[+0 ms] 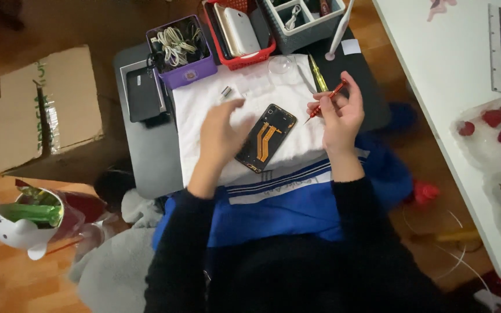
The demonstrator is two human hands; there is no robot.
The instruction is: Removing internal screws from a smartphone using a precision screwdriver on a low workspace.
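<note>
Right hand (pixel 341 113) pinches a thin red-handled screwdriver (pixel 323 104), tip aimed at the opened black phone with orange flex cables (pixel 266 138) lying mid white cloth (pixel 204 116) on the dark desk (pixel 146 168); left hand (pixel 221 130), blurred, hovers spread and loose, gripping nothing, just beside the phone's left edge. Risk, as I judge it: the tip could slip and nick a flex, or the unpinned phone could slide on the cloth. Along the desk's far edge sit a purple bin of white cables (pixel 182 49), a red basket (pixel 240 32) and a grey crate (pixel 302 20); a brown cardboard box with green print (pixel 44 107) lies on the floor left.

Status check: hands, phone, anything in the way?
Right hand grips red screwdriver. Left hand open, blurred, beside opened phone on white towel. Nothing blocking.
</note>
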